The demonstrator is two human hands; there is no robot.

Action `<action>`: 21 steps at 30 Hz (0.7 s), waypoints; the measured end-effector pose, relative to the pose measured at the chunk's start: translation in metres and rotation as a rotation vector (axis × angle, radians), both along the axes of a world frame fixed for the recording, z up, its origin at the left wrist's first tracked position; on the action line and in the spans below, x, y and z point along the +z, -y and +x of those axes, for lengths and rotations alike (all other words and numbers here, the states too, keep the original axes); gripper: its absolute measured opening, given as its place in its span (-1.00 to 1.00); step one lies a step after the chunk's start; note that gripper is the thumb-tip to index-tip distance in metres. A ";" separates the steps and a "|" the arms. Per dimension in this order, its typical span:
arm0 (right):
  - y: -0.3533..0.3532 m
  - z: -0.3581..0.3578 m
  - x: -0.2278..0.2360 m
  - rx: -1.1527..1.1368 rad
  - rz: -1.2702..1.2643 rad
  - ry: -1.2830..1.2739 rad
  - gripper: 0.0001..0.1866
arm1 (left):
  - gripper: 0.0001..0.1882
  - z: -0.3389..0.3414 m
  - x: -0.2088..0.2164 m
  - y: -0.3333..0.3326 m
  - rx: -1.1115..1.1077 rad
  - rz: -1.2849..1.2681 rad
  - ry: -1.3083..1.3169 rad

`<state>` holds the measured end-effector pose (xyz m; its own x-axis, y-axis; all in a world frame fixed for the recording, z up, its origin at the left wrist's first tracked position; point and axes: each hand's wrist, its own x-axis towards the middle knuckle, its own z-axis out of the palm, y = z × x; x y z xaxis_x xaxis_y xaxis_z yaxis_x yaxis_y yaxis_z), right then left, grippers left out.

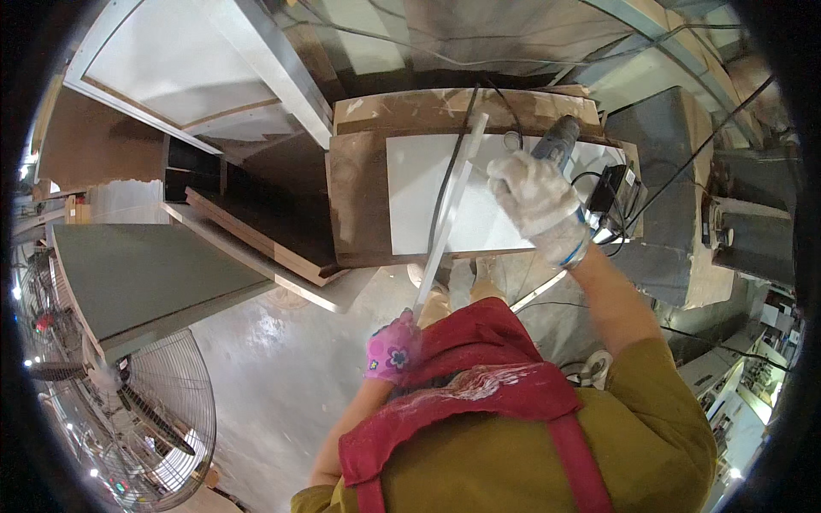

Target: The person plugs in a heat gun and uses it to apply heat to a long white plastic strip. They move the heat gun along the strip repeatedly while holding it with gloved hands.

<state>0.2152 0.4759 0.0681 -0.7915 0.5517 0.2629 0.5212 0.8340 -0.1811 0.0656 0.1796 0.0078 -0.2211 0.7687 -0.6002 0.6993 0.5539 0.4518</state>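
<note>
My left hand, in a pink glove with a flower pattern, is closed around the near end of a long, narrow white strip. The strip slants away from me across a white panel on the workbench. Over the panel's right part is my right hand, in a white knit glove with its fingers curled. Whatever those fingers may hold is hidden. Just beyond it lies a dark grey power tool; I cannot tell whether the hand touches it. A black cable runs alongside the strip.
The panel rests on a brown wooden workbench. A black box with cables sits at its right end. Stacked boards lean at the left, near a grey-topped table. A large caged fan stands lower left. Cables hang overhead.
</note>
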 end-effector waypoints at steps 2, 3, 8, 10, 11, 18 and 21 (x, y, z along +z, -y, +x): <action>-0.015 -0.001 0.003 -0.052 0.081 0.045 -0.76 | -0.77 0.000 0.003 -0.004 -0.025 -0.052 0.012; -0.025 -0.002 0.004 -0.051 0.120 0.078 -0.76 | -0.76 0.000 0.004 -0.005 -0.045 -0.043 0.033; -0.072 -0.016 -0.013 -0.283 -0.471 -0.114 -0.83 | -0.75 0.005 -0.001 -0.018 -0.055 -0.009 0.086; -0.070 -0.022 -0.031 -0.261 -0.645 -0.283 -0.87 | -0.76 0.007 -0.006 -0.022 0.006 -0.010 0.083; -0.066 -0.026 -0.040 -0.194 -0.679 -0.391 -0.89 | -0.77 0.008 -0.010 -0.022 0.038 -0.014 0.079; -0.060 -0.029 -0.072 -0.320 -1.147 -0.688 -0.95 | -0.63 0.032 -0.064 0.007 0.375 0.285 0.432; -0.076 -0.026 -0.073 -0.442 -1.416 -0.714 -0.88 | -0.47 0.048 -0.099 0.022 0.723 0.412 0.894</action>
